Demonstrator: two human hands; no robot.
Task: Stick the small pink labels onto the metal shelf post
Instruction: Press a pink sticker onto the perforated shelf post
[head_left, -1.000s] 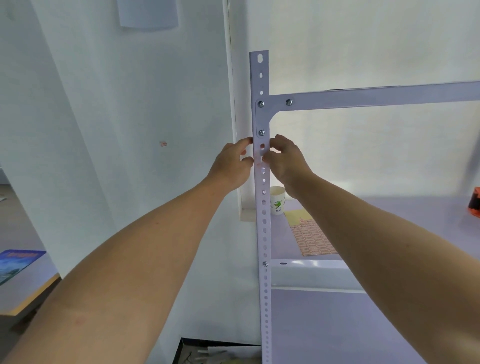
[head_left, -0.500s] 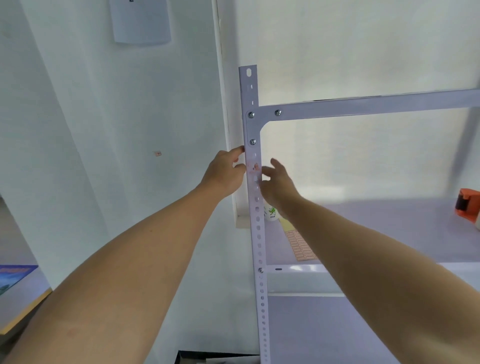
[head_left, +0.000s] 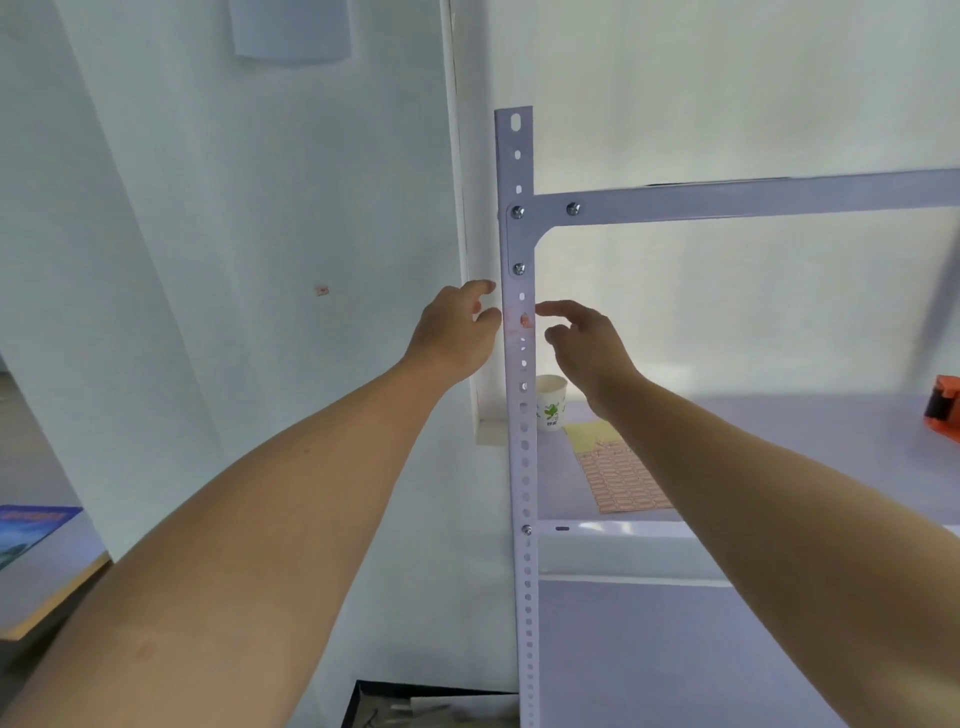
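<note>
While flanking the upright metal shelf post (head_left: 522, 467) | pink label (head_left: 525, 321) stuck on post face between hands | left hand (head_left: 453, 332) touching left edge, fingers curled, empty | right hand (head_left: 584, 338) nearer label, fingers spread, empty | label sheet (head_left: 621, 480) lower right on shelf.

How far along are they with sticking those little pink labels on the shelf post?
Done: at least one pink label sits on the metal post, just below the lower corner bolt. In hand: nothing visible; the left hand touches the post's edge beside it, and the right hand is open, just off the post. Left: the label sheet on the shelf still holds many labels.
</note>
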